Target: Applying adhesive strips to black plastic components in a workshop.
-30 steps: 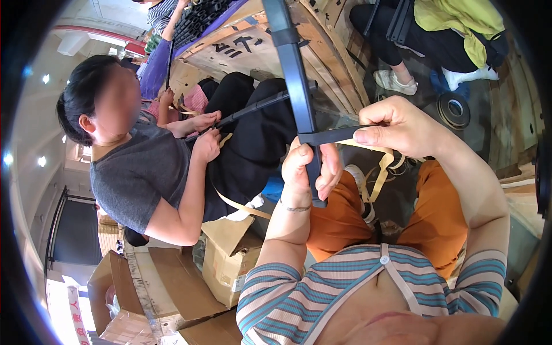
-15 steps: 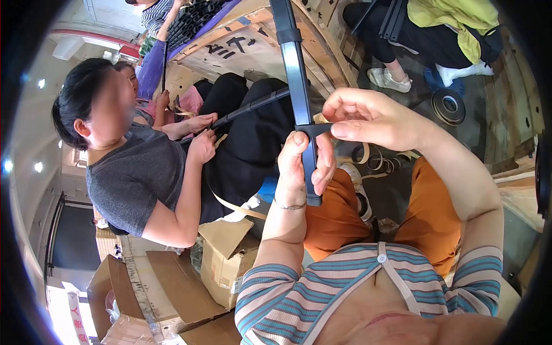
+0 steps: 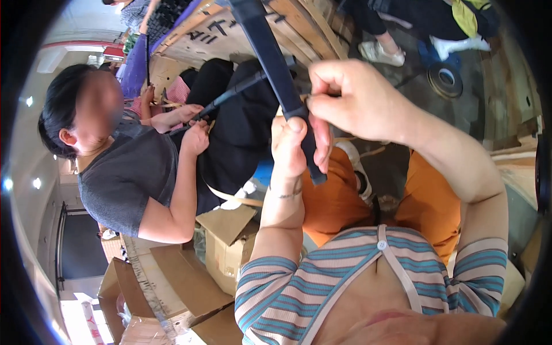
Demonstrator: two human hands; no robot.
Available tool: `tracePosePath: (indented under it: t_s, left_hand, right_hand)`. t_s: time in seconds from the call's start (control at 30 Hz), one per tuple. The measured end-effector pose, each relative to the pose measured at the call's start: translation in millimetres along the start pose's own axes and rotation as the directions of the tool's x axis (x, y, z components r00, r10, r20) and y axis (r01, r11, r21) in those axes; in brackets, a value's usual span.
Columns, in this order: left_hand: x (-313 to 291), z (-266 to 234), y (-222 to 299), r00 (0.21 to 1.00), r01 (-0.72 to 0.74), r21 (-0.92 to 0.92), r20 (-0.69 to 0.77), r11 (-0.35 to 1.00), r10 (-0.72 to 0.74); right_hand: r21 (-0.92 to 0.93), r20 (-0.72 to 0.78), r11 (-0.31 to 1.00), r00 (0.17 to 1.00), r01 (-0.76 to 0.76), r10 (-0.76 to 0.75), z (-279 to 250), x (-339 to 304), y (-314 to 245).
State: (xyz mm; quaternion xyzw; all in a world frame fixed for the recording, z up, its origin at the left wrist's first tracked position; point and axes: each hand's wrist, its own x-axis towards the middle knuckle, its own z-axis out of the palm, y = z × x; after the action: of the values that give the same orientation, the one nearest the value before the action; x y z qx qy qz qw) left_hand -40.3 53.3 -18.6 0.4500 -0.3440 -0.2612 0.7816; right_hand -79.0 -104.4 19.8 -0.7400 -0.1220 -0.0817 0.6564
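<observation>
A long black bar (image 3: 270, 63) slants across the middle, its lower end near my lap. My left hand (image 3: 288, 148) is wrapped around the bar close to that end, with the thumb across its front. Just above the thumb, a dark band (image 3: 295, 111) goes around the bar. To the right of the band, my right hand (image 3: 357, 102) is closed in a pinch beside the bar. What sits between its fingertips is too small and blurred to make out.
On the left a person (image 3: 138, 178) in a dark grey shirt holds a similar dark bar (image 3: 236, 89). A wooden crate (image 3: 198, 37) stands ahead. Cardboard boxes (image 3: 227, 250) lie lower left. A tape roll (image 3: 445, 79) is on the floor near another person's shoe (image 3: 382, 53).
The bar's upper end has tilted left and its lower end has risen slightly. My right hand has moved up a little, and its fingers have curled into a tighter pinch.
</observation>
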Motion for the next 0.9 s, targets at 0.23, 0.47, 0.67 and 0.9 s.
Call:
tracePosePath:
  t_s: [0.23,0.47,0.67,0.9]
  left_hand:
    - [5.0,-3.2,-4.8,0.991,0.132,-0.281,0.0,0.951,-0.137]
    - [12.3,4.1,-8.0,0.99,0.142,-0.284,0.034,0.948,-0.139]
    - [9.4,34.7,-6.7,0.952,0.276,-0.355,0.228,0.893,-0.204]
    - [13.8,67.5,-4.5,0.859,0.335,-0.364,0.496,0.869,-0.124]
  right_hand:
    - [-0.064,-0.001,0.991,0.993,-0.12,0.12,-0.5,16.0,5.4]
    - [-0.209,-0.07,0.978,0.998,-0.01,-0.005,-10.1,20.9,14.7]
    - [-0.474,-0.055,0.867,0.988,-0.156,0.147,3.4,20.5,62.4]
    - [0.6,0.214,0.78,0.975,-0.174,0.053,-55.0,10.9,23.3]
